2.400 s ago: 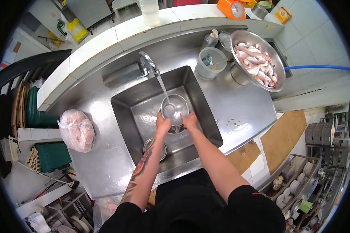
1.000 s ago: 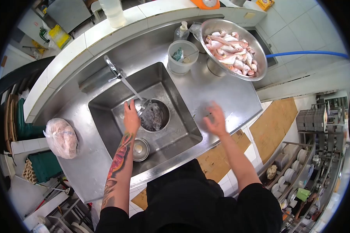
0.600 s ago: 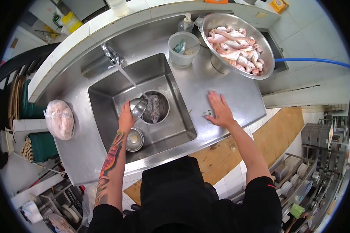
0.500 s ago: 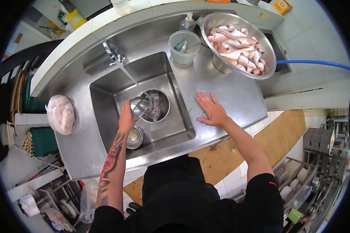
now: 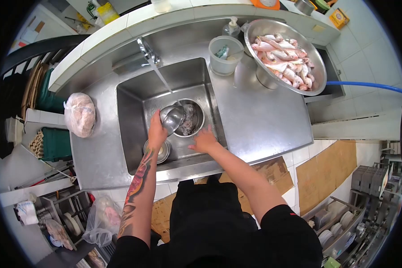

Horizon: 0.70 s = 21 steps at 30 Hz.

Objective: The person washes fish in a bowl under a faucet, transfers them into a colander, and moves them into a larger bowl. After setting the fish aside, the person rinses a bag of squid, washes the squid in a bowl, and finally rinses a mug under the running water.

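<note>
My left hand (image 5: 157,130) is closed on the rim of a shiny metal bowl (image 5: 171,117), which is tilted over the left side of a round metal-rimmed well (image 5: 202,121) in the sink. Wet greyish matter (image 5: 190,119) lies inside that well. Water from the tap (image 5: 148,51) runs down to the bowl's far edge. At the near side of the well is my right hand (image 5: 205,141), fingers apart and holding nothing, with fingertips close to the rim. Partly behind my left wrist, another round metal container (image 5: 167,152) sits on the sink floor.
A big steel bowl (image 5: 320,85) of pinkish fish (image 5: 288,62) stands at the back right. Beside it are a translucent tub (image 5: 225,67) and a pump bottle (image 5: 231,27). A bagged lump (image 5: 80,115) rests on the left counter. A blue hose (image 5: 366,85) runs right.
My right hand has left the right counter and come left into the sink beside the well. My left hand still grips the bowl. The whole view has shifted a little.
</note>
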Each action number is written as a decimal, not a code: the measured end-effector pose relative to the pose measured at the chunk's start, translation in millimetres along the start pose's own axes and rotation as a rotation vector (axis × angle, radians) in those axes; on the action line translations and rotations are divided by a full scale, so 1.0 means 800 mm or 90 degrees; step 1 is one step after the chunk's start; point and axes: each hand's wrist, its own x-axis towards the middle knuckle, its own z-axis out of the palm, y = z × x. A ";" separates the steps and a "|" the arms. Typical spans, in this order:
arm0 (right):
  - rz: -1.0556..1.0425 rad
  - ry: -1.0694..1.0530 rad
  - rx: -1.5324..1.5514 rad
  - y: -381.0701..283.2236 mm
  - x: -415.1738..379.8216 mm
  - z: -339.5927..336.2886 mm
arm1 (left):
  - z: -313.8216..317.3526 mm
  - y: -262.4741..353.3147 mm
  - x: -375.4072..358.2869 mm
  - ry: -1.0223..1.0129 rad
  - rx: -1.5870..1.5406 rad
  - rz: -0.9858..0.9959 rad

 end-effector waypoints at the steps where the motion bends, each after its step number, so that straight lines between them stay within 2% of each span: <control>1: 0.056 0.047 -0.023 -0.002 0.010 0.001 | -0.006 0.004 0.004 -0.017 -0.007 -0.050; 2: 0.115 0.097 -0.044 -0.005 0.023 0.000 | -0.012 0.006 0.008 -0.035 -0.015 -0.097; 3: 0.116 0.101 -0.043 -0.004 0.044 -0.006 | -0.018 0.007 0.013 -0.035 -0.012 -0.093; 5: 0.231 0.230 0.399 0.005 0.097 -0.032 | -0.021 0.006 0.021 0.013 -0.022 -0.202; 6: 0.250 0.290 0.432 0.006 0.120 -0.049 | -0.020 0.006 0.024 0.018 -0.025 -0.203; 9: 0.234 0.505 0.616 0.012 0.219 -0.085 | -0.019 -0.011 0.033 0.035 -0.427 -0.463; 10: 0.231 0.505 0.616 0.012 0.245 -0.103 | 0.006 -0.057 0.033 0.020 -0.514 -0.481; 12: 0.248 0.567 1.058 0.007 0.288 -0.136 | -0.006 -0.052 0.030 0.005 -0.562 -0.512; 17: 0.291 0.534 1.038 -0.020 0.320 -0.193 | -0.016 -0.056 0.036 -0.038 -0.687 -0.523; 19: 0.362 0.459 0.845 -0.062 0.297 -0.201 | -0.015 -0.050 0.052 -0.088 -0.826 -0.497; 21: 0.092 0.420 0.673 -0.055 0.292 -0.139 | 0.003 -0.065 0.080 -0.084 -0.845 -0.487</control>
